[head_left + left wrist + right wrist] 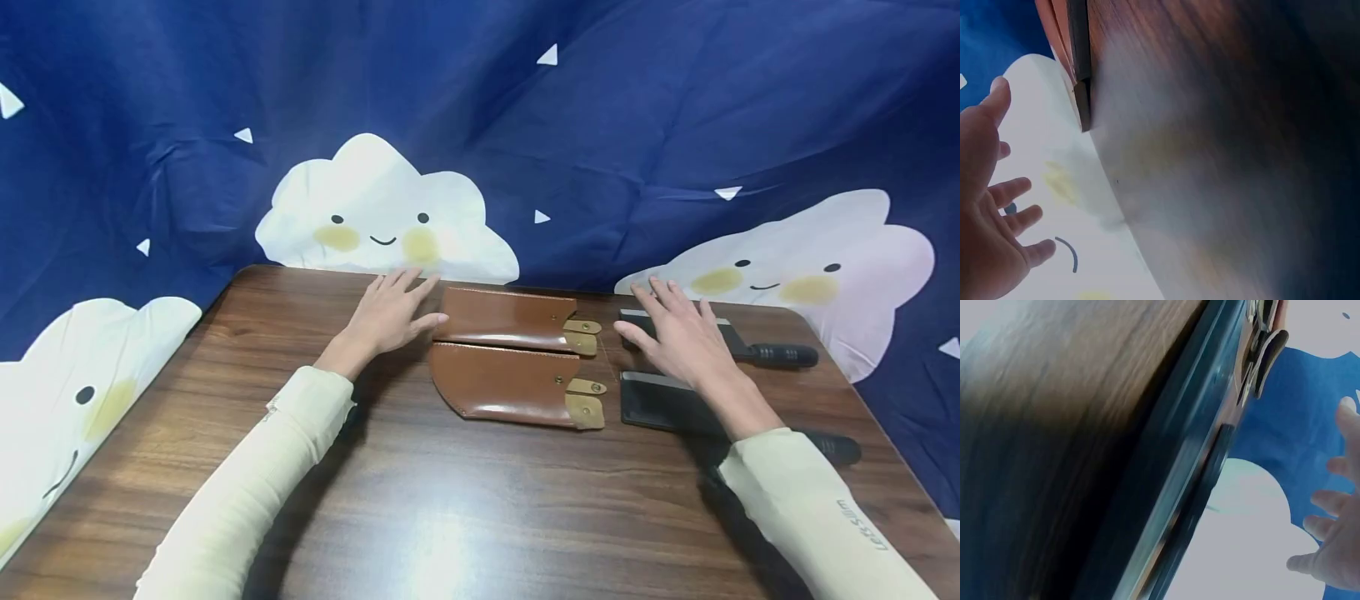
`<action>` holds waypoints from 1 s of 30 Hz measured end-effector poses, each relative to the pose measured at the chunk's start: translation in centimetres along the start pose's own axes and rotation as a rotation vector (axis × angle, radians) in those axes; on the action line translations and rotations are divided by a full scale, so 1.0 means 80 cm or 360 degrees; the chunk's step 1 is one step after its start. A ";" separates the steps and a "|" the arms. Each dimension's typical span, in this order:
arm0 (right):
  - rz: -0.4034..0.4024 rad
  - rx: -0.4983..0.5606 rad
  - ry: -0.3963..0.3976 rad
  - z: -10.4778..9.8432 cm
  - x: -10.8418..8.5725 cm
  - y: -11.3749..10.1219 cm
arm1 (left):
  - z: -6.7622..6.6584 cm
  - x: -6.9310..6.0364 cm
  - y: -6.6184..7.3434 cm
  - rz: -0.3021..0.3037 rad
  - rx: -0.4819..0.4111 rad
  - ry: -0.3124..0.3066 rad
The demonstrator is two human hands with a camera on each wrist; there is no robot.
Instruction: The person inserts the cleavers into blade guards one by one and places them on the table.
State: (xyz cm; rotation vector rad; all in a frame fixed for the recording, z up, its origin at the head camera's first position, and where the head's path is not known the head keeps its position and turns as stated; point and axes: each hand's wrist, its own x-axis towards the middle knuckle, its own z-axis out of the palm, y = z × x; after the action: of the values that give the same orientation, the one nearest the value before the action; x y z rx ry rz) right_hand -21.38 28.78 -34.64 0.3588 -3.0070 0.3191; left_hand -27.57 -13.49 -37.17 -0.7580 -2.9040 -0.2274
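Two brown leather knife sheaths lie side by side mid-table, the far sheath [510, 317] and the rounded near sheath [502, 383], each with a tan snap strap at its right end. To their right are two black cleavers, the far cleaver [780, 356] and the near cleaver [652, 404], handles pointing right. My left hand [386, 312] is spread beside the far sheath's left end, thumb close to it; whether they touch I cannot tell. My right hand [686, 337] hovers with spread fingers over the cleavers, hiding part of both blades. Both hands hold nothing.
The wooden table [420, 500] has rounded far corners, and light glares off its front middle. Directly behind its far edge hangs a blue curtain [600, 125] printed with smiling white clouds and small triangles.
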 end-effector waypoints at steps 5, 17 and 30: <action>-0.0040 0.0054 0.0070 -0.003 -0.003 0.009 | 0.004 0.005 0.001 0.0018 -0.0107 0.0067; -0.0106 0.0155 0.0287 -0.011 -0.017 0.039 | 0.001 0.018 0.008 0.0048 -0.0296 0.0127; -0.0056 0.0216 0.0299 -0.023 -0.029 0.074 | 0.009 0.038 0.019 0.0171 -0.0395 0.0016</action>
State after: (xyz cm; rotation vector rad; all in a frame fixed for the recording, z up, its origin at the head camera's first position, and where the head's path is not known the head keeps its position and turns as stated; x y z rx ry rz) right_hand -20.41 35.33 -34.29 0.3701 -2.7997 0.5248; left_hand -29.55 -10.59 -37.24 -0.9430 -2.8466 -0.5857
